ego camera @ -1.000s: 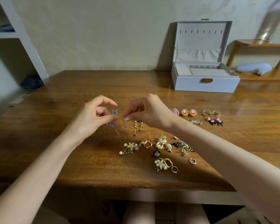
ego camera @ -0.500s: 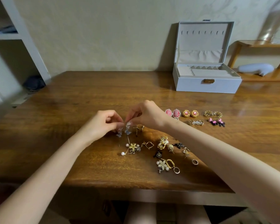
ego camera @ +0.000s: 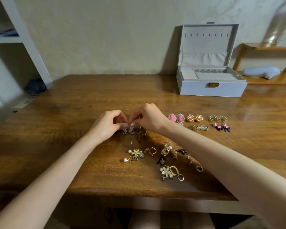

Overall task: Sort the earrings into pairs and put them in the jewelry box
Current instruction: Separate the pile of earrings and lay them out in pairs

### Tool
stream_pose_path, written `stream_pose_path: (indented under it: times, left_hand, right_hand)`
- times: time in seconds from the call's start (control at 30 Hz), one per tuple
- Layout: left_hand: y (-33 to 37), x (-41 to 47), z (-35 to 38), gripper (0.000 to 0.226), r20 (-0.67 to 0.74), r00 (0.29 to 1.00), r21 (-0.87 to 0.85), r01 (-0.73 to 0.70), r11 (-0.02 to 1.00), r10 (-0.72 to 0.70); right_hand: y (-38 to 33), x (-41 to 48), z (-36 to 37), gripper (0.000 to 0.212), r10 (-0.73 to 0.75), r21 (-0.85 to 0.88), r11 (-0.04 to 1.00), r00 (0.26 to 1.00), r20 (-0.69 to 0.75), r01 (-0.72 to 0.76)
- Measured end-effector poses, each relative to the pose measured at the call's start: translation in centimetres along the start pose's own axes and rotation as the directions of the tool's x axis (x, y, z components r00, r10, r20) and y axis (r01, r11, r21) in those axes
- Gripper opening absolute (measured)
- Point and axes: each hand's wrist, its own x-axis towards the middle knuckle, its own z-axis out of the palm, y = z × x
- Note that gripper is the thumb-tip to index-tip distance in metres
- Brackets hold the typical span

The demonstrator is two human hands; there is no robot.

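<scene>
Over table, both grips pinched, apparently on blue earrings [ego camera: 128, 130]

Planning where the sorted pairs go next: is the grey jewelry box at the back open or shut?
Open. The grey jewelry box has its lid standing upright against the wall, exposing its beige compartments.

Both bare forearms come in from the bottom corners and meet near the middle, low over the desk. The left hand [ego camera: 108, 124] is curled with the knuckles up, thumb and fingers [ego camera: 120, 125] pinched together at the tips. The right hand [ego camera: 149, 119] mirrors it, wrist bent a bit, fingertips pinched too and pointing down. The two sets of fingertips are basically touching each other, palms facing inward.
</scene>
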Motion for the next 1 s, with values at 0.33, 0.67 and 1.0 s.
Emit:
stream_pose_path:
  times: [0.33, 0.67, 1.0]
  left_hand:
    - [0.2, -0.4, 0.0, 0.021, -0.013, 1.000, 0.007, -0.027, 1.000, 0.027]
    - [2.9, -5.2, -1.5, 0.008, 0.234, 0.936, 0.029, -0.279, 0.960, 0.264]
    - [2.6, -5.3, -0.3, 0.010, 0.286, 0.907, 0.036, -0.332, 0.943, 0.308]
  right_hand:
    - [0.2, -0.5, -0.5, 0.014, -0.066, -0.082, 0.995, 0.997, -0.028, 0.064]
    - [1.2, -6.5, -4.8, 0.009, -0.121, -0.089, 0.990, 0.988, -0.096, 0.113]
    - [3.7, -10.3, -6.8, 0.008, -0.033, -0.054, 0.998, 0.993, -0.109, 0.027]
